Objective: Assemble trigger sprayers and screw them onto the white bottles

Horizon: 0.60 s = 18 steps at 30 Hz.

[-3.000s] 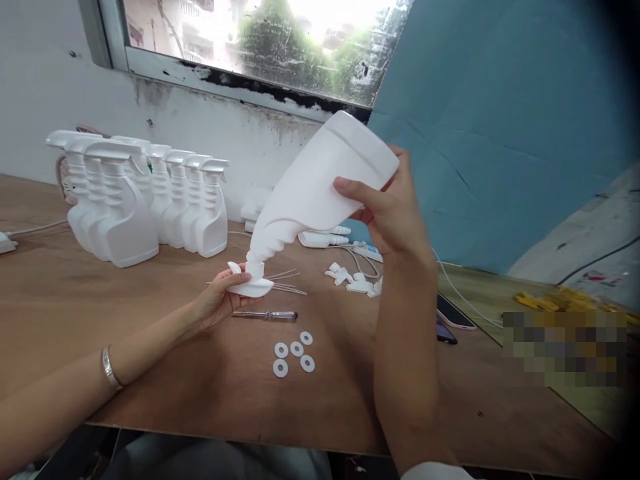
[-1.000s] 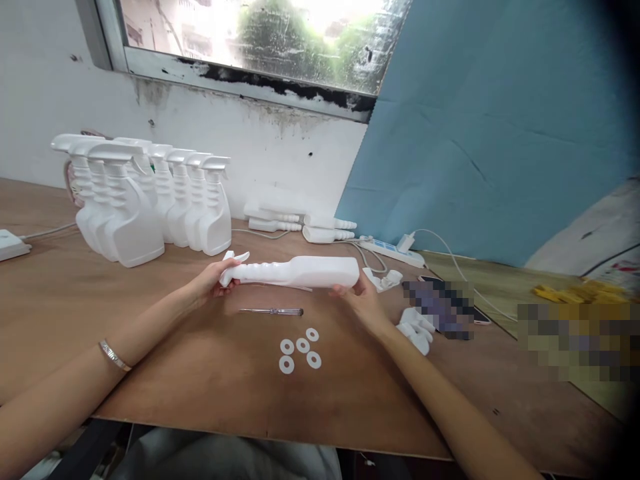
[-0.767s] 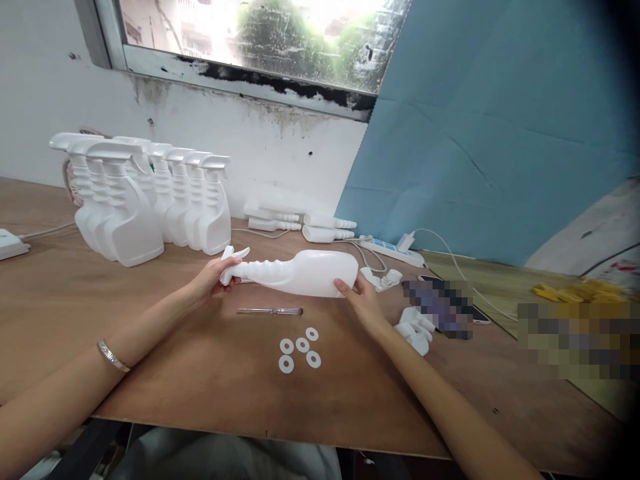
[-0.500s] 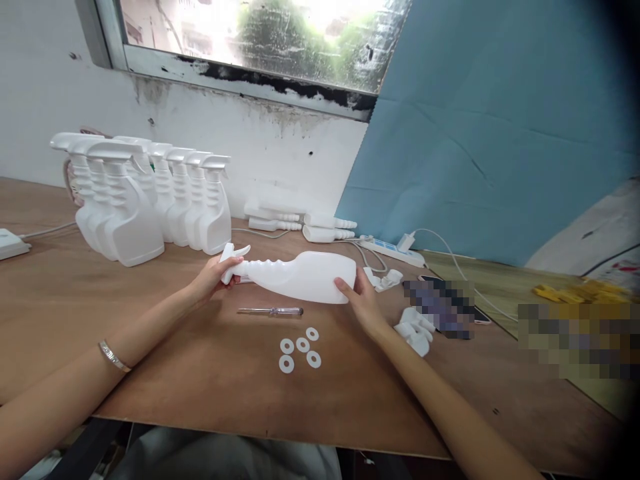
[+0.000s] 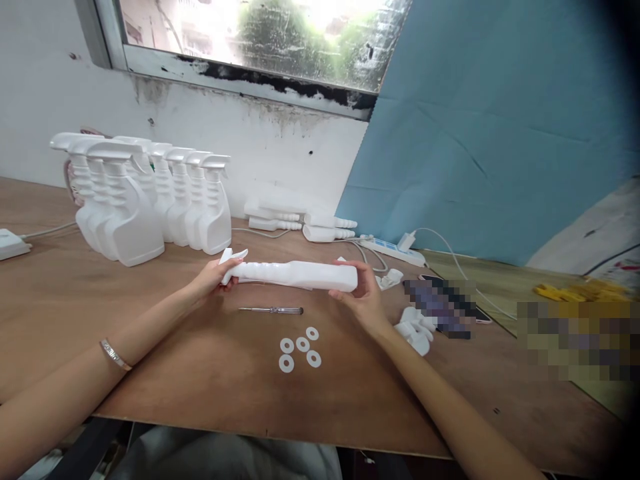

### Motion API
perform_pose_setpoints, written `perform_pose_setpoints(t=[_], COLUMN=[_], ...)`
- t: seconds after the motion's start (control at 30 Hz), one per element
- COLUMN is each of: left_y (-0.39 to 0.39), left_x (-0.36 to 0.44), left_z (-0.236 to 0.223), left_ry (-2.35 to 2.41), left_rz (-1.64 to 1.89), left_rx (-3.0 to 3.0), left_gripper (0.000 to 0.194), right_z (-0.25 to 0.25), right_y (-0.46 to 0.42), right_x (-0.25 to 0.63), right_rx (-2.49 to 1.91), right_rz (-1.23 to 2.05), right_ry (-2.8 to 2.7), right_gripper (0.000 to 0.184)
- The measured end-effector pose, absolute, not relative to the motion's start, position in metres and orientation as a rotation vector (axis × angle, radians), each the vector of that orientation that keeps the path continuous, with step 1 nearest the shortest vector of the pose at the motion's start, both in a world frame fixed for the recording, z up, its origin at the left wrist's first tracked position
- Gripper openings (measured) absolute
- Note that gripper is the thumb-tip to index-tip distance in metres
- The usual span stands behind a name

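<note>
A white plastic spray bottle (image 5: 300,274) is held level above the table, its narrow side turned toward me. At its neck end, my left hand (image 5: 220,273) has its fingers closed round the white trigger sprayer head (image 5: 231,259). My right hand (image 5: 364,297) grips the bottle's base end, thumb below and fingers behind it. Below the bottle lies a slim screwdriver (image 5: 273,310) with a clear handle. Several flat white ring washers (image 5: 303,345) lie in front of it. The neck joint is partly hidden by my left fingers.
Several white spray bottles with heads (image 5: 135,220) stand at the back left. More bottles without heads (image 5: 327,227) lie by the wall. Loose sprayer heads (image 5: 415,330), a power strip (image 5: 393,251) and a phone (image 5: 477,313) are on the right.
The bottle has rolled about its long axis, from its broad face to its narrow side. My right hand has turned with it, while my left stays at the sprayer head.
</note>
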<state>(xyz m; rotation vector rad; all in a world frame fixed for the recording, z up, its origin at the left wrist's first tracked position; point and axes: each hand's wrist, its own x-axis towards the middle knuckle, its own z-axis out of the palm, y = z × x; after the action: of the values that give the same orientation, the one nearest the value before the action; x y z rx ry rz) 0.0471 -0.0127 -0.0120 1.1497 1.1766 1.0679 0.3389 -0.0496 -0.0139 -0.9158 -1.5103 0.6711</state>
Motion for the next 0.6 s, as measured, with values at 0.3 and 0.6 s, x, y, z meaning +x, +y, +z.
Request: perform_pose_setpoints(t=[0.3,0.6], left_y=[-0.0184,-0.0217], left_x=[0.0516,0.0505], left_z=[-0.0067,-0.0073], left_ry=[1.087,0.995], left_rz=[1.103,1.105], left_rx=[1.255,1.435], left_gripper=[0.038,0.045], right_z=[-0.0195,-0.0179], right_y=[-0.0436,-0.0422], right_x=[0.3414,0.3426], right_rx=[-1.109,-1.222], right_rz=[0.747,1.065], right_ry=[-1.396,-1.242], right_gripper=[0.043,0.043])
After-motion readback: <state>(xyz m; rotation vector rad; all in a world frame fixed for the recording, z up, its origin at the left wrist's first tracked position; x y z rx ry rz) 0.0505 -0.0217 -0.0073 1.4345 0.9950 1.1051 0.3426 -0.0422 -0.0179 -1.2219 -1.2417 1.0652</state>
